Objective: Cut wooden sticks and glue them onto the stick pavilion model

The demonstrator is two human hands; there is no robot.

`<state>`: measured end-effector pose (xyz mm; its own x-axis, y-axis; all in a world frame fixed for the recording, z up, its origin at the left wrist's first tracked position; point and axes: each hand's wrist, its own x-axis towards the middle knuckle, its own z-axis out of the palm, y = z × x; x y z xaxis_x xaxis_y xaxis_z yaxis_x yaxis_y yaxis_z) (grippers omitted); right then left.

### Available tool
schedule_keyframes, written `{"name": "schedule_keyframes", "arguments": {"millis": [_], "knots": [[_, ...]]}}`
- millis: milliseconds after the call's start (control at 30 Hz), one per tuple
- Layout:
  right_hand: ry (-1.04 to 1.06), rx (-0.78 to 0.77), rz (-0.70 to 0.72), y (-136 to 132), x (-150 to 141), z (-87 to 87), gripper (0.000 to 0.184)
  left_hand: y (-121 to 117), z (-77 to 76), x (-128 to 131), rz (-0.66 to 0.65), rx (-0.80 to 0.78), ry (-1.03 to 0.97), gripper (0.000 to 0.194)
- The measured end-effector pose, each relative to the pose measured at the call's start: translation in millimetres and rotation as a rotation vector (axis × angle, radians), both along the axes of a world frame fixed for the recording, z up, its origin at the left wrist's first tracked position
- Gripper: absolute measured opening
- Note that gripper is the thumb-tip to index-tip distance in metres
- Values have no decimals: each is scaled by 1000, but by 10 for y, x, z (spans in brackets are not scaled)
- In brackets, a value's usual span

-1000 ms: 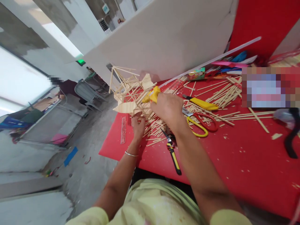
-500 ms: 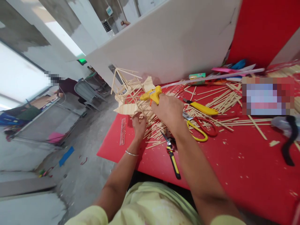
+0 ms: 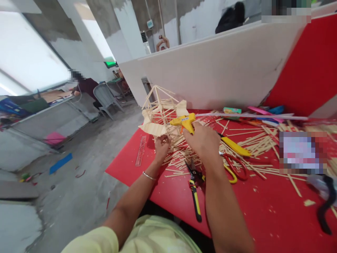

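My right hand (image 3: 204, 138) is wrapped round a yellow hot glue gun (image 3: 185, 120), its nozzle pointing left at a model built of thin wooden sticks (image 3: 153, 129). From the rear of the gun a long translucent glue stick (image 3: 252, 116) stretches to the right. My left hand (image 3: 162, 147) pinches the near lower side of the model, fingertips partly hidden by it. The model has an open pointed frame on top and flat jagged panels at its sides. Loose sticks (image 3: 181, 154) are strewn under and beside both hands.
Black-and-yellow snips (image 3: 195, 196), scissors with red and yellow handles (image 3: 233, 177), a yellow utility knife (image 3: 235, 146) and a clear ruler (image 3: 140, 151) lie on the red tabletop (image 3: 168, 196). A white partition (image 3: 210, 73) stands behind. Another person (image 3: 88, 86) sits far left.
The camera view has swung, so the table and model appear lower and further right. The glue gun stays at the model, its glue stick now lying more level. My left hand keeps hold of the model.
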<state>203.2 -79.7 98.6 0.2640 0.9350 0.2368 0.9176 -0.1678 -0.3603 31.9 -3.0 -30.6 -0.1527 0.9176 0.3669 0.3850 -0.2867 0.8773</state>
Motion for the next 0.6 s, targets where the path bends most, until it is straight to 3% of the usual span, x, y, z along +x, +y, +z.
{"name": "schedule_keyframes", "arguments": {"millis": [267,500,600], "knots": [[-50,-54,-14,-125,129,99,48,62,-7,-321,-186,-72,-157,33],[26,12,18,-403,114,345,41,214,175,-534,-185,-80,-263,34],[116,61,53,-490,107,386,39,298,143,-609,-150,-74,-393,24]]}}
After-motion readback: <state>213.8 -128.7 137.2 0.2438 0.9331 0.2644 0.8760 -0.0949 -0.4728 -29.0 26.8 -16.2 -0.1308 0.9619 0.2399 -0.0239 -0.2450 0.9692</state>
